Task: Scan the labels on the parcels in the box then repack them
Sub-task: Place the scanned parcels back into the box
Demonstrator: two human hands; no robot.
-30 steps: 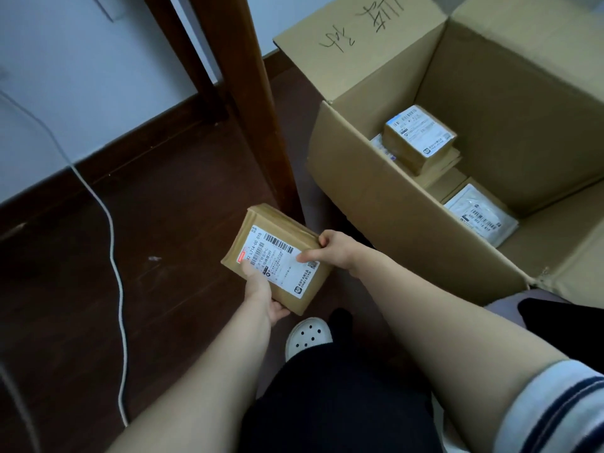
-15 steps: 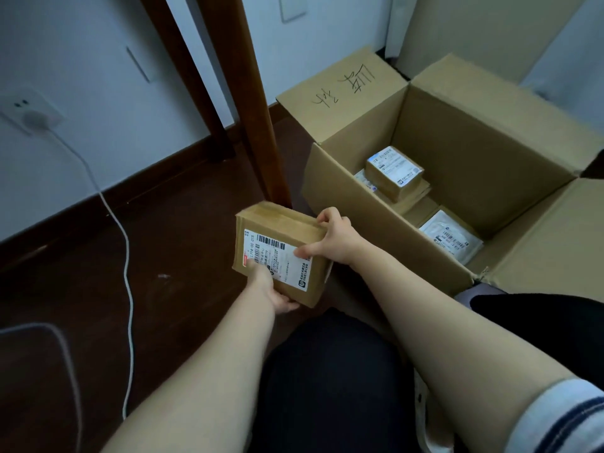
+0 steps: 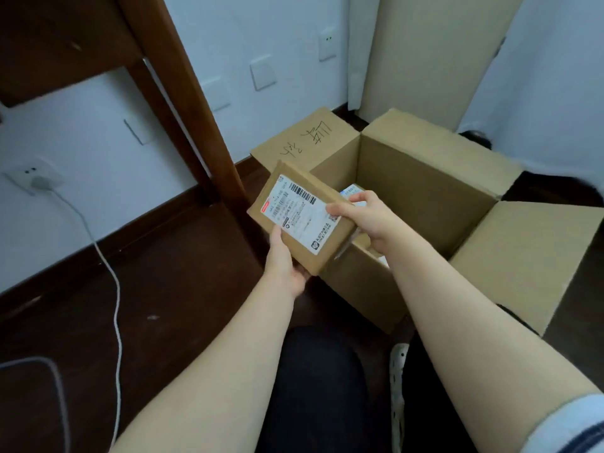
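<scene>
I hold a small brown cardboard parcel with a white barcode label facing me, tilted above the near left corner of the big open cardboard box. My left hand supports the parcel from below at its near edge. My right hand grips its right side, thumb on the label. Behind my right hand a bit of another labelled parcel shows inside the box; the rest of the box's contents are hidden.
A dark wooden table leg slants down just left of the box. A white cable runs from a wall plug across the dark wooden floor. My dark-clad knees and a white shoe are below my arms.
Both hands have lifted the parcel up and to the right, from over the floor to above the box's near corner. The view has tilted upward, hiding most parcels inside the box.
</scene>
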